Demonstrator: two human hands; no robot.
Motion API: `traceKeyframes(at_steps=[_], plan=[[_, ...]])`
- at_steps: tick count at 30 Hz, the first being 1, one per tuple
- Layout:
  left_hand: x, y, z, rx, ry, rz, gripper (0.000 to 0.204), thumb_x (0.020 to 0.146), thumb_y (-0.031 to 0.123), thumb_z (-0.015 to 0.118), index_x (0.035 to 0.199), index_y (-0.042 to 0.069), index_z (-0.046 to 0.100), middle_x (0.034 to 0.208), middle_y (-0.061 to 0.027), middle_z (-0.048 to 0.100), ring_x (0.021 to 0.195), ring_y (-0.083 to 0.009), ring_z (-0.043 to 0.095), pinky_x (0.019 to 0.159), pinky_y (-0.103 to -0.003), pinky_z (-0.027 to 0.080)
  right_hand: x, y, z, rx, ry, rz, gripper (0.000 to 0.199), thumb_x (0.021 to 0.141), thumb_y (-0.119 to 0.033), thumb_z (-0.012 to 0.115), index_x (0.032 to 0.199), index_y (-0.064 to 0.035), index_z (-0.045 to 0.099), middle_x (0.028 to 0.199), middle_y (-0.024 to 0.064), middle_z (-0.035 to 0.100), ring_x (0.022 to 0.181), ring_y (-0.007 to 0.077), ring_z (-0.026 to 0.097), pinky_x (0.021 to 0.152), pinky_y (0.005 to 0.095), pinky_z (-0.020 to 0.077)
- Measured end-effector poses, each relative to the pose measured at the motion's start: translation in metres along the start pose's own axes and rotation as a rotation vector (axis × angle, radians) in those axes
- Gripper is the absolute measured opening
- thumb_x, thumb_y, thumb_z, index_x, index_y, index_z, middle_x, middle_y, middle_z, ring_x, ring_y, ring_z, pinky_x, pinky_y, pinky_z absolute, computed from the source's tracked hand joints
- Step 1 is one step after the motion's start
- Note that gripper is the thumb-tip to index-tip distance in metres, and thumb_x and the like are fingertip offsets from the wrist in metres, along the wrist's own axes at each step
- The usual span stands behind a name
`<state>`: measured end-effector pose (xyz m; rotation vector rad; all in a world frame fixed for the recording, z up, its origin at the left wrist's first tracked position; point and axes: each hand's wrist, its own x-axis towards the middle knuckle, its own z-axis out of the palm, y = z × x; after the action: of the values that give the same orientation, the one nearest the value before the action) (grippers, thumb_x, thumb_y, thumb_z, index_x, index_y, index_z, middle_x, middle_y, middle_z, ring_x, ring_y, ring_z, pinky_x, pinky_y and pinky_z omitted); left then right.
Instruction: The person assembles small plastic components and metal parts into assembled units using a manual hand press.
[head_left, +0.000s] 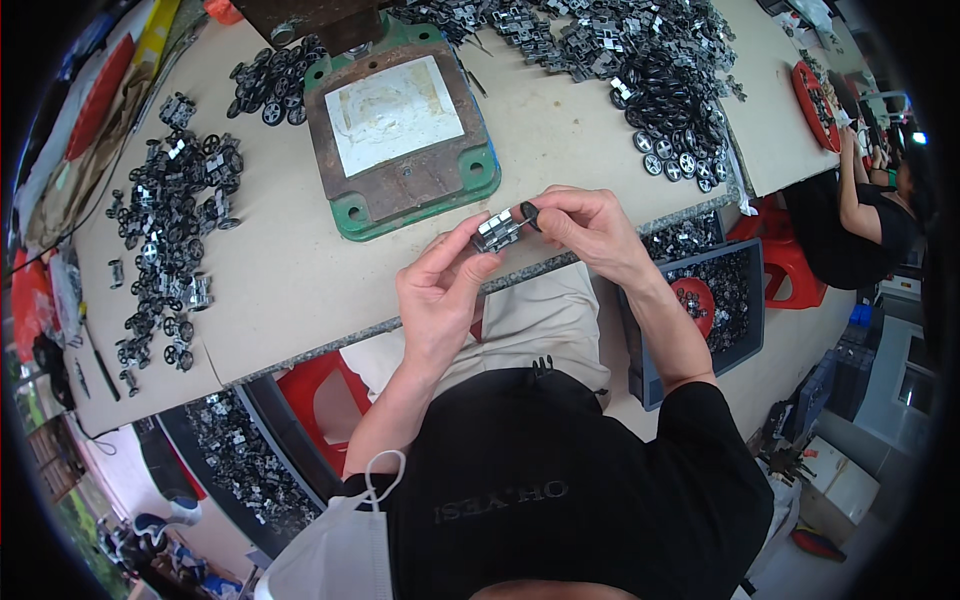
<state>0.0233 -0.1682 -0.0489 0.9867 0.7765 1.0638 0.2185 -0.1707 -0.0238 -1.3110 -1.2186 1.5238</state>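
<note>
Above the near edge of the table, my left hand (438,296) pinches a small silver-and-black toy chassis part (495,233) between thumb and fingers. My right hand (602,234) grips a small black wheel (530,214) by thumb and forefinger, held at the right end of the part. A thin metal axle (522,224) shows between the wheel and the part; how far it is seated I cannot tell. Just beyond both hands stands a green and brown metal press base (405,200) with a worn white plate (395,115) on top.
Wheeled assemblies (165,220) lie piled at the left, and loose wheels (680,140) with chassis parts (620,45) at the back right. More wheels (275,85) sit beside the press. Grey bins (752,330) of parts flank my legs. Another person (865,215) sits at the far right.
</note>
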Motion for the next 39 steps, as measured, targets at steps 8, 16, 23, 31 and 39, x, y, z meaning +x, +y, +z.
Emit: traceKeyframes(at_steps=[8,16,23,31,39], plan=[[0.001,-0.001,0.002,-0.285,0.025,-0.105,0.035,0.086,0.004,0.057,0.119,-0.004,0.05,0.11,-0.0129,0.058,0.094,-0.0168,0.059,0.083,-0.028,0.049,0.003,0.007,0.021,0.15,0.128,-0.066,0.016,0.085,-0.013,0.061,0.092,0.0013,0.064,0.083,0.0021,0.06,0.073,0.0057,0.054,0.06,0.019,0.0424],[-0.001,0.023,-0.015,-0.152,-0.086,-0.25,0.037,0.084,0.004,0.059,0.121,0.003,0.05,0.104,-0.0054,0.059,0.093,-0.0115,0.055,0.083,-0.026,0.043,0.0,-0.029,0.013,-0.583,-0.072,-0.292,0.012,0.078,-0.007,0.063,0.087,0.0014,0.063,0.076,0.0078,0.057,0.064,0.0162,0.057,0.058,0.0272,0.0443],[0.035,0.057,-0.036,0.761,-0.108,0.299,0.028,0.069,0.002,0.069,0.097,0.001,0.065,0.08,-0.0044,0.064,0.064,-0.0133,0.059,0.06,-0.024,0.047,0.024,-0.05,0.029,-0.62,-0.038,-0.499,0.024,0.075,-0.007,0.065,0.098,-0.0006,0.061,0.077,0.0085,0.058,0.061,0.0169,0.053,0.058,0.0276,0.0448],[0.117,0.07,-0.057,0.669,0.204,0.302,0.024,0.071,0.008,0.068,0.093,-0.002,0.066,0.081,-0.0079,0.067,0.07,-0.01,0.06,0.066,-0.024,0.047,0.018,-0.032,0.015,-0.641,0.094,-0.392,0.029,0.074,-0.007,0.067,0.102,-0.0017,0.062,0.075,0.0062,0.058,0.059,0.0135,0.05,0.058,0.0252,0.043],[0.124,0.063,-0.057,0.8,0.224,0.438,0.022,0.071,0.008,0.067,0.09,-0.002,0.066,0.083,-0.0116,0.066,0.071,-0.0175,0.063,0.065,-0.027,0.049,0.006,-0.028,-0.001,-0.708,0.133,-0.294,0.025,0.074,-0.008,0.066,0.098,0.0,0.063,0.075,0.0069,0.058,0.058,0.0139,0.05,0.057,0.0254,0.0427]])
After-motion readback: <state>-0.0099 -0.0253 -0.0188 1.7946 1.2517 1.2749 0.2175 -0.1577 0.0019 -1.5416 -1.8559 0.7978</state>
